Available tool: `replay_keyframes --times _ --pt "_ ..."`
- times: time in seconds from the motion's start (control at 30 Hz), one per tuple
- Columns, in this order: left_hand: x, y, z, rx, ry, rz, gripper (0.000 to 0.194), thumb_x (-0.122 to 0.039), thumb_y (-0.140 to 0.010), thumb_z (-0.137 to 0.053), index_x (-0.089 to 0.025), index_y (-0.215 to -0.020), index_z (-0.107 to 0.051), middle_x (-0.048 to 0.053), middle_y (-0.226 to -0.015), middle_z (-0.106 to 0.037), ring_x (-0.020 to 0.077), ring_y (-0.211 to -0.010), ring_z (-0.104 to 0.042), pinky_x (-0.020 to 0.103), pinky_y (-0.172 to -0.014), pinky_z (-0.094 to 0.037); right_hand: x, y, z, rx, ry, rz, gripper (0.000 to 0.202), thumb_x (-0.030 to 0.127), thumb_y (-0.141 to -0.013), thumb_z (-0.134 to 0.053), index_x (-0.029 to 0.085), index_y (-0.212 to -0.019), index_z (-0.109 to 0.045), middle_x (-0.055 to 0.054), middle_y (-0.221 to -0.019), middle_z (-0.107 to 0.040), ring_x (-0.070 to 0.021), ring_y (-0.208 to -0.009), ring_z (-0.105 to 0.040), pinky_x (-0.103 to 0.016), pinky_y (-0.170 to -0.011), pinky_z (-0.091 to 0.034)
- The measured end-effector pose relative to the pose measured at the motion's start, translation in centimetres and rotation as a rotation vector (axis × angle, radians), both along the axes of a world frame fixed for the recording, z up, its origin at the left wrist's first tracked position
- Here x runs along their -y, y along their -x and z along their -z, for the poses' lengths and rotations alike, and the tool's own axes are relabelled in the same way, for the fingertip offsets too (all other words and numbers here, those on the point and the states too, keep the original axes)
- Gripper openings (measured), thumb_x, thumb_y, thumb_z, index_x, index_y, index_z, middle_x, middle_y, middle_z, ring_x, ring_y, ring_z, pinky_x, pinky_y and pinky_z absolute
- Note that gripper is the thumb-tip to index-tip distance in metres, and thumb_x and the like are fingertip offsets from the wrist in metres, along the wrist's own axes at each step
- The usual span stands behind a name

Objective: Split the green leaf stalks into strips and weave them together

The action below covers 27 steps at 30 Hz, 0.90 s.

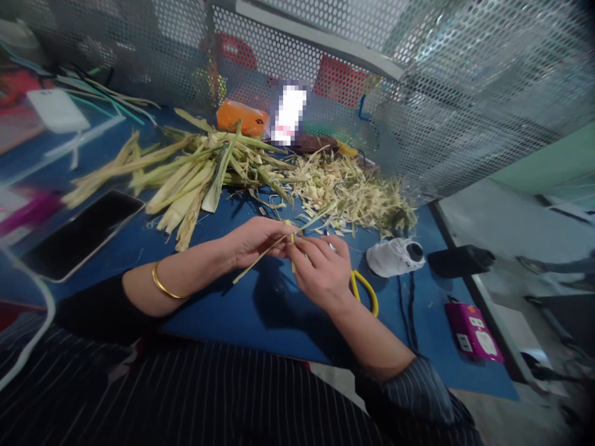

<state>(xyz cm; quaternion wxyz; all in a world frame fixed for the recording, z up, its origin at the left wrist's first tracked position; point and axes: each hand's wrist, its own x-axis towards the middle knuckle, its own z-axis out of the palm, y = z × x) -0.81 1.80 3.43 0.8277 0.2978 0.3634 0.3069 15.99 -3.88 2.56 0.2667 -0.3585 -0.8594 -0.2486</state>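
Above the blue table, my left hand (263,240) pinches a small piece made of pale green-yellow husk strips, probably corn husk. One thin husk strip (253,265) sticks out toward the lower left, and another points to the upper right. From the other side, my right hand (321,267) closes its fingertips on the same piece, which they mostly hide. Beside the right wrist lies a yellow-handled tool (367,291), perhaps scissors, partly covered by the hand. Behind both hands are a bundle of long husks (190,179) and a heap of shredded husk scraps (344,186).
To the right stand a white thread spool (390,257), a black spool (460,260) and a purple box (474,329). A dark phone (83,234) lies at left near a white cable (44,303). At the back, an orange packet (242,118) sits before a perforated metal screen (297,37).
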Motion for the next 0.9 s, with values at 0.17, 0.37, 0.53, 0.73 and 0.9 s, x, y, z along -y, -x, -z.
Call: replay_keyframes --times 0.17,0.37,0.53,0.73,0.9 --pt "0.4 -0.3 0.2 -0.074 -0.066 -0.047 0.006 -0.009 -0.076 -0.067 -0.006 -0.079 -0.070 0.007 -0.072 -0.067 0.0066 -0.057 -0.058 0.017 -0.056 -0.047 0.3 0.4 -0.3 0.014 0.072 -0.025 0.024 0.036 -0.089 -0.059 0.018 -0.102 -0.066 -0.007 -0.100 -0.072 -0.0210 -0.096 -0.060 -0.042 -0.097 -0.036" --pt "1.2 -0.9 1.0 -0.019 -0.087 -0.041 0.010 -0.010 -0.075 -0.068 -0.006 -0.082 -0.072 0.008 -0.077 -0.070 0.0074 -0.064 -0.061 0.015 -0.060 -0.046 0.5 1.4 0.0 0.177 0.124 -0.009 0.024 0.015 -0.093 -0.048 0.016 -0.110 -0.063 -0.006 -0.087 -0.065 -0.0187 -0.087 -0.054 -0.038 -0.091 -0.037" --pt "1.5 -1.2 1.1 -0.032 -0.078 -0.009 0.014 -0.015 -0.071 -0.074 -0.008 -0.083 -0.073 0.006 -0.075 -0.070 0.0070 -0.063 -0.060 0.014 -0.056 -0.044 0.5 1.7 0.4 0.219 0.154 -0.003 0.022 0.013 -0.094 -0.043 0.016 -0.098 -0.065 -0.005 -0.083 -0.063 -0.0184 -0.081 -0.051 -0.038 -0.090 -0.037" --pt "1.0 -0.7 0.5 -0.107 -0.103 -0.034 0.017 -0.012 -0.073 -0.070 -0.010 -0.090 -0.073 0.005 -0.074 -0.070 0.0080 -0.060 -0.062 0.019 -0.061 -0.050 0.2 0.8 0.3 -0.284 0.245 -0.006 0.014 0.015 -0.090 -0.053 0.018 -0.087 -0.066 -0.004 -0.083 -0.070 -0.0164 -0.080 -0.060 -0.035 -0.084 -0.043" --pt "0.4 -0.1 0.3 -0.147 -0.145 0.026 0.018 -0.016 -0.076 -0.069 -0.013 -0.093 -0.073 0.009 -0.079 -0.073 0.0154 -0.071 -0.071 0.027 -0.071 -0.054 -0.8 0.2 1.1 -1.004 0.605 0.191 0.017 0.029 -0.086 -0.060 0.019 -0.074 -0.066 -0.002 -0.075 -0.069 -0.0160 -0.070 -0.064 -0.031 -0.069 -0.049"
